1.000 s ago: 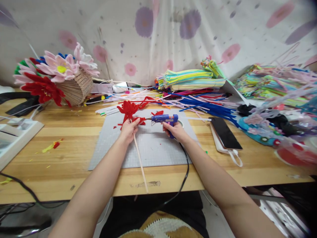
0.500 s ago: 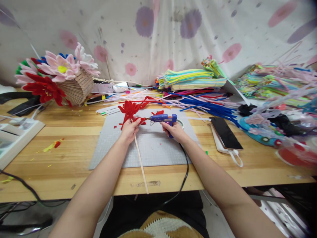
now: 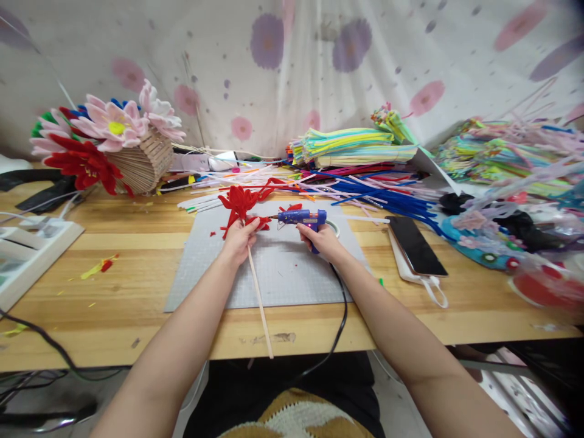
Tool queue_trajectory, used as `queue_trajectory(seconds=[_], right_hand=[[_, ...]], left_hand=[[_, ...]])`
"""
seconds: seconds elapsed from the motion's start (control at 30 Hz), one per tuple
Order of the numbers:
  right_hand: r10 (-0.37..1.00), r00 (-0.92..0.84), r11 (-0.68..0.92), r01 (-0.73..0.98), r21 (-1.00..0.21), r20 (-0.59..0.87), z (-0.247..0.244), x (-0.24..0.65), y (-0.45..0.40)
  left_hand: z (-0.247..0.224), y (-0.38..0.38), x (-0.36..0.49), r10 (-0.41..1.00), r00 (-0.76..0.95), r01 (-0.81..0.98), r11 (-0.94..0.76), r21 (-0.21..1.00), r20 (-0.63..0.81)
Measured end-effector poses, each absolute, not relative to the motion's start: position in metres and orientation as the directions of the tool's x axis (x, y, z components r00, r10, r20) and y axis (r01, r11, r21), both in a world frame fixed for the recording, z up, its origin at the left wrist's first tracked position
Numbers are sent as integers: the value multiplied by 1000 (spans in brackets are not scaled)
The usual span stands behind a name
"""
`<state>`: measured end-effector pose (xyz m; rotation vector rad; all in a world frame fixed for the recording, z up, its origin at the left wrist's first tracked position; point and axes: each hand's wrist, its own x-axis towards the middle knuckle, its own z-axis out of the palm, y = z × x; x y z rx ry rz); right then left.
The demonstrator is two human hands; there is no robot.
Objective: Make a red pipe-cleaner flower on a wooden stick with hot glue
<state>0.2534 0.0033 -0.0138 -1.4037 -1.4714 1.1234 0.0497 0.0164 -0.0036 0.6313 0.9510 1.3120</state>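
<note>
My left hand (image 3: 239, 241) is closed round the base of a red pipe-cleaner flower (image 3: 239, 201), whose pale stick stem (image 3: 260, 304) slants down toward the table's front edge. In my right hand (image 3: 320, 238) is a blue hot glue gun (image 3: 296, 216), its small light lit red. The gun points left, its nozzle tip at or very near the red petals by my left fingers; I cannot tell if they touch. A clear glue stick (image 3: 365, 219) juts from its back. Both hands are over a grey cutting mat (image 3: 283, 286).
At the left, a basket (image 3: 143, 161) holds fuzzy flowers beside a white power strip (image 3: 41, 249). Pipe-cleaner bundles (image 3: 351, 146) line the back. A phone (image 3: 417, 246) lies right of the mat. The gun's black cord (image 3: 343, 310) hangs over the front edge.
</note>
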Motion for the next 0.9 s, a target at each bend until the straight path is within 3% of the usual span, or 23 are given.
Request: queue_trajectory(seconds=[0.9], right_hand=[[996,-95,22,262,-965,-3,-10,252,0]], left_hand=[[-3,16,49,979,1,-540,172,824,-203]])
